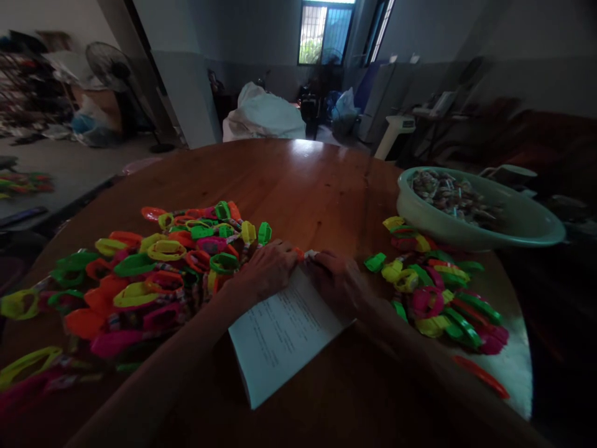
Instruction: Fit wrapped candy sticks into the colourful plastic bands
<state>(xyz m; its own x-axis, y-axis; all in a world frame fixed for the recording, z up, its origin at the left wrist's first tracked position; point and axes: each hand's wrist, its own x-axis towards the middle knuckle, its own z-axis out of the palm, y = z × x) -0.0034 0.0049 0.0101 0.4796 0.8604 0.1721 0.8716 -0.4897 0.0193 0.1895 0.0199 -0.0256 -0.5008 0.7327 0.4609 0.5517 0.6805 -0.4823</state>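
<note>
Both hands meet over the far end of a printed white booklet (284,342) lying on the table. Curled fingers on my left hand (273,267) pinch a small orange plastic piece (299,253), mostly hidden. At its right, my right hand (336,277) is closed on a small whitish wrapped piece (311,254), which touches or nearly touches the orange one. Close to my left hand lies a heap of bright plastic toy watches (168,250) in green, yellow, orange and pink, some with wrapped sweets attached. Right of my right hand is a smaller pile of similar toy watches (428,301).
A pale green basin (480,233) of wrapped sweets (448,196) stands at the right of the round wooden table (298,180). Beyond the table are a large white sack (265,112) and a standing fan (109,65). More coloured toys (25,182) lie at far left.
</note>
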